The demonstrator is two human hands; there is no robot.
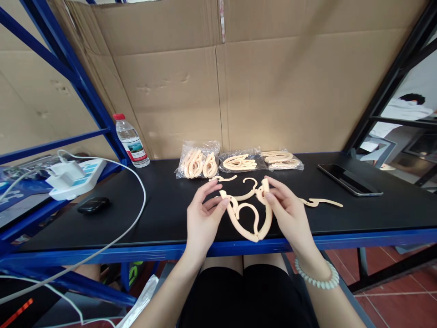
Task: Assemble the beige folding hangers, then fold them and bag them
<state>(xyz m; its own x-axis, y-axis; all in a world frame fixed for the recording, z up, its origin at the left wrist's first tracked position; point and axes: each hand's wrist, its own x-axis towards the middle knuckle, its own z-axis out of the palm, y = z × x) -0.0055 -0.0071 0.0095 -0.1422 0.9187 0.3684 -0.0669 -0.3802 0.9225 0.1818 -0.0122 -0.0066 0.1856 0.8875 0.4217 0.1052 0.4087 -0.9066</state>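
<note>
Between my two hands is a cream folding hanger (245,231), its arms angled up in a V and its hook curled between them. My left hand (205,217) pinches the end of the left arm with thumb and fingers. At the end of the other arm, my right hand (288,209) grips with thumb and forefinger. Behind the held hanger, more cream hanger parts lie on the black tabletop (164,205), partly covered by it and by my hands. One hanger piece (326,202) shows to the right of my right hand.
Clear plastic bags of folded hangers (198,160) line the back by the cardboard. A water bottle (132,141) stands back left. A black mouse (93,205), a power strip (80,177) and a white cable (140,205) are at left. A phone (350,180) lies at right.
</note>
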